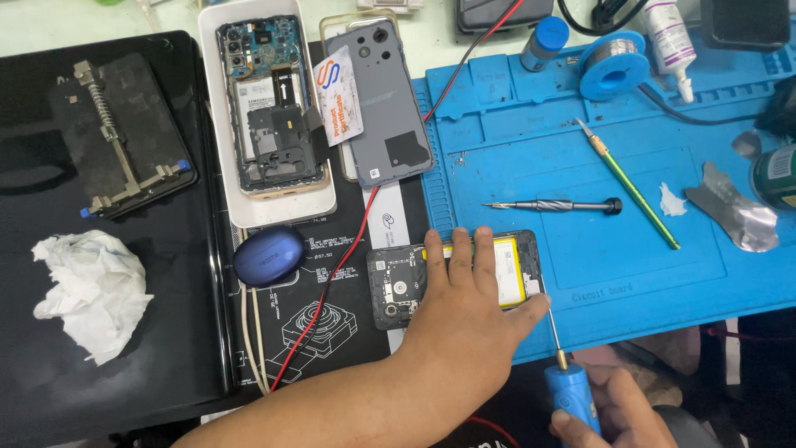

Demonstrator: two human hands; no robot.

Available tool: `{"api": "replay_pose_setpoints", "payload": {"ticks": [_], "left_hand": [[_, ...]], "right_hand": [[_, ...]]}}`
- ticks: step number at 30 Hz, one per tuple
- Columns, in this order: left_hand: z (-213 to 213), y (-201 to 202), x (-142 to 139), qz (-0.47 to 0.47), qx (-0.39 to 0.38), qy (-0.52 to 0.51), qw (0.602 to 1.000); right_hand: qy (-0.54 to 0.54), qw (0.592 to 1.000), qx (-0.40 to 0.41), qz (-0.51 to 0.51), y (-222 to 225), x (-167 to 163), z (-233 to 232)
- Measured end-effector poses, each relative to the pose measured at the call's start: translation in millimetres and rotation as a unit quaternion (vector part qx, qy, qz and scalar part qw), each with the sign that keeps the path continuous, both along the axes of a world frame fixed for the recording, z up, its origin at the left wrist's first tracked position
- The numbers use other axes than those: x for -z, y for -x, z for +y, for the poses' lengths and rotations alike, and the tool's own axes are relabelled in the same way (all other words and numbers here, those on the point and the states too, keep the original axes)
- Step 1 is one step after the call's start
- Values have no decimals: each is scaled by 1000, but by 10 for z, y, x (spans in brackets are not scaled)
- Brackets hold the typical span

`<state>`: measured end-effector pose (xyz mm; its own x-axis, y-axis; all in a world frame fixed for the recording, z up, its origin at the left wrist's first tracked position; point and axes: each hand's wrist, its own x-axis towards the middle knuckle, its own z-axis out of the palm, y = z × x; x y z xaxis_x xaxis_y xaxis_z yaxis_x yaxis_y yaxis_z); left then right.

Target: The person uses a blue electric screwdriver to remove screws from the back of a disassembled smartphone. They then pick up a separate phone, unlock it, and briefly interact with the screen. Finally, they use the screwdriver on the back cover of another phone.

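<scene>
opened phone (398, 286) lying back-up at the near left edge of the blue repair mat (705, 274), half on the mat and half on the black printed sheet (332, 323) beside it; yellow-edged battery (507, 270) showing in its right half, dark circuit boards in its left.

from the head camera: left hand (464, 315) pressing flat on the phone, fingers spread narrowly over the battery, thumb stretching right along the phone's near right corner. right hand (613, 411) gripping a blue-handled screwdriver (568, 390) low at the frame's edge, fingers wrapping the handle, thin shaft angling up and left, tip touching or just beside the phone's right corner near the thumb; cannot tell which.

lying farther back on the mat: a dark screwdriver (551, 205), a green-handled blade (630, 187), a metal pry tool (734, 211), a solder spool (613, 70). sitting left of the mat: a second opened phone in a white tray (217, 124), a grey back cover (388, 99), a blue earbud case (269, 255), a red wire (348, 257), a crumpled tissue (87, 290), a board clamp (120, 145).
</scene>
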<state>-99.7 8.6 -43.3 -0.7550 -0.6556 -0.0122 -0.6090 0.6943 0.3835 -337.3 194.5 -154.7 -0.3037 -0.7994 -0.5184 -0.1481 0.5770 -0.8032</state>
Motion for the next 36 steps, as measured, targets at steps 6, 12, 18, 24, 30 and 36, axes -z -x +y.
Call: {"api": "replay_pose_setpoints", "payload": {"ticks": [6, 12, 18, 24, 30, 36], "left_hand": [[-4, -49, 27, 26, 10, 13, 1000], [-25, -91, 8, 25, 31, 26, 999], [-32, -127, -18, 42, 30, 43, 998], [-82, -196, -65, 80, -13, 31, 996], [-204, -234, -183, 187, -52, -27, 981], [-287, -319, -322, 126, -53, -64, 988]], "right_hand": [[21, 997, -34, 64, 59, 132, 225], [158, 981, -41, 102, 124, 536, 508], [120, 989, -56, 58, 206, 646, 645], [2, 994, -95, 50, 699, 84, 285], [19, 956, -263, 125, 1187, -690, -525], [-85, 903, -317, 279, 1227, -962, -951]]}}
